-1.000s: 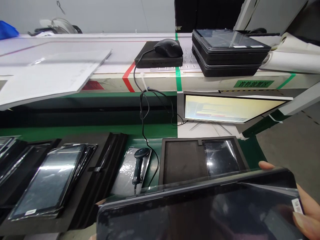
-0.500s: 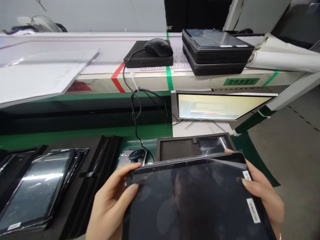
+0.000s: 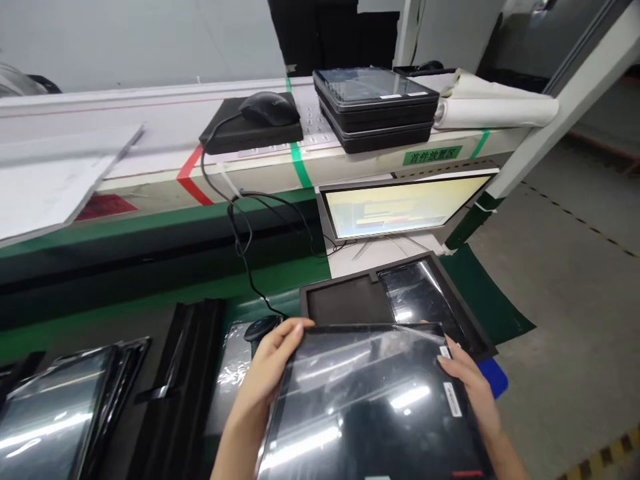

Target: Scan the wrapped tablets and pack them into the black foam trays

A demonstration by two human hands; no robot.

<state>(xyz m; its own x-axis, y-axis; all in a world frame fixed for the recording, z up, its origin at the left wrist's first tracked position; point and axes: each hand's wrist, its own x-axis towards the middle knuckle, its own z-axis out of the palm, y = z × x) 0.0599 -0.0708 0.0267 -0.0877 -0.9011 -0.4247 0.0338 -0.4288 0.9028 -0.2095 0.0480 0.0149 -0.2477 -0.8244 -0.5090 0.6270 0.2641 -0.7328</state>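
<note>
Between my two hands is a tablet [image 3: 370,407] with a film-covered dark screen and small white labels near its right edge. My left hand [image 3: 277,357] pinches its upper left corner, thumb along the top edge. At the right side, my right hand [image 3: 467,377] grips it with the thumb on the front by a label; the other fingers are mostly hidden behind. Just beyond the tablet lies a dark foam tray [image 3: 345,300], with another film-wrapped screen [image 3: 420,300] in its right compartment. A scanner-like black device [image 3: 261,328] on a cable stands near my left hand.
Several film-wrapped tablets [image 3: 55,407] lie on black foam at left. A lit monitor [image 3: 405,203] stands under the shelf. On the shelf are a mouse [image 3: 270,109] on a black box, stacked tablets [image 3: 375,90] and a white roll [image 3: 500,112]. A post [image 3: 565,100] rises at right.
The tablet has tilted and lowered, so bright reflections now cross its screen and more of the foam tray shows. My left thumb has shifted to the top edge. The view has turned right.
</note>
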